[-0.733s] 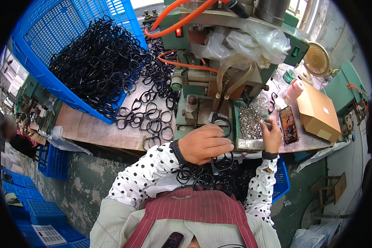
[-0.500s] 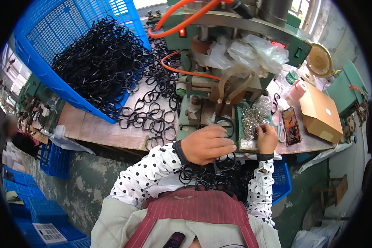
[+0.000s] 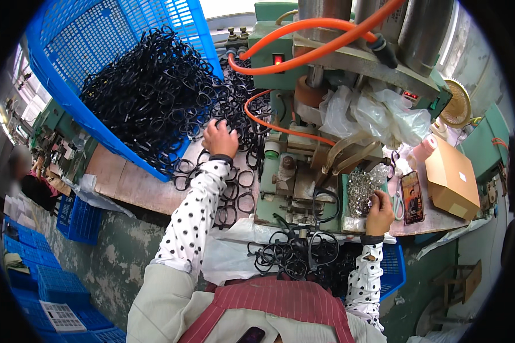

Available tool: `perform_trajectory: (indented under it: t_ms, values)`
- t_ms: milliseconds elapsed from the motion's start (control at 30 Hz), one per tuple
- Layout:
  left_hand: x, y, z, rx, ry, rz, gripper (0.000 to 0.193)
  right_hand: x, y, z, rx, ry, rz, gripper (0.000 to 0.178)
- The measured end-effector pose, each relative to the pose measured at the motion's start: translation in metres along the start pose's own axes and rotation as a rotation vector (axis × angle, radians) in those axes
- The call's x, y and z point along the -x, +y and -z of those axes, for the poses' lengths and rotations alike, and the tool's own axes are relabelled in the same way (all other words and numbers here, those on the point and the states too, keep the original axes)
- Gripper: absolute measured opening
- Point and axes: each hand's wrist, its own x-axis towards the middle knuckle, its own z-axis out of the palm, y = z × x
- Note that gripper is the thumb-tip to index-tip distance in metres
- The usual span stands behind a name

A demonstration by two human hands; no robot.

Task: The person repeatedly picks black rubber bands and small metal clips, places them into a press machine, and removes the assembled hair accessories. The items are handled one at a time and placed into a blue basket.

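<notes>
My left hand [image 3: 220,139] reaches over the loose black double-loop pieces [image 3: 216,214], which look like scissor handles, beside a tilted blue crate. Its fingers are bent and apart, with nothing visibly held. At the right, my right hand [image 3: 379,212] is at the edge of a green tray [image 3: 344,220] of small shiny metal parts [image 3: 365,186]. The thumb and fingers there are pressed together, and what they pinch is too small to make out. Between the hands, one black loop [image 3: 336,206] sits at the green press [image 3: 272,208]. More black pieces [image 3: 274,251] hang in a heap below its front edge.
The blue crate [image 3: 57,97] of black pieces stands at the left. Orange hoses [image 3: 303,66] and plastic bags [image 3: 377,114] hang about the press. Rightward lie light-handled scissors [image 3: 397,206], a phone [image 3: 412,197] and a cardboard box [image 3: 452,177]. Blue crates [image 3: 63,286] stack on the floor.
My left hand has moved from in front of the press, up and left to the pile of black pieces. My right hand stays at the metal parts. The view has shifted slightly.
</notes>
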Motion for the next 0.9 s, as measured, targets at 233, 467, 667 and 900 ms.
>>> perform_trajectory:
  t_ms: [233, 467, 667, 900]
  values:
    - [-0.004, -0.042, -0.036, -0.115, -0.448, 0.001, 0.028, 0.0, 0.001, 0.0, 0.048, 0.056, -0.031, 0.007]
    - [0.041, -0.025, 0.057, 0.2, 0.012, -0.621, 0.013, 0.0, 0.004, 0.002, 0.038, -0.021, 0.086, 0.009]
    - [0.105, 0.039, 0.12, 0.755, 0.094, -0.317, 0.015, -0.005, -0.049, 0.0, -0.361, -0.226, -0.09, 0.013]
    - [0.143, 0.121, 0.166, 0.777, 0.064, -1.07, 0.049, 0.002, -0.148, 0.023, -0.634, -0.408, -0.124, 0.022]
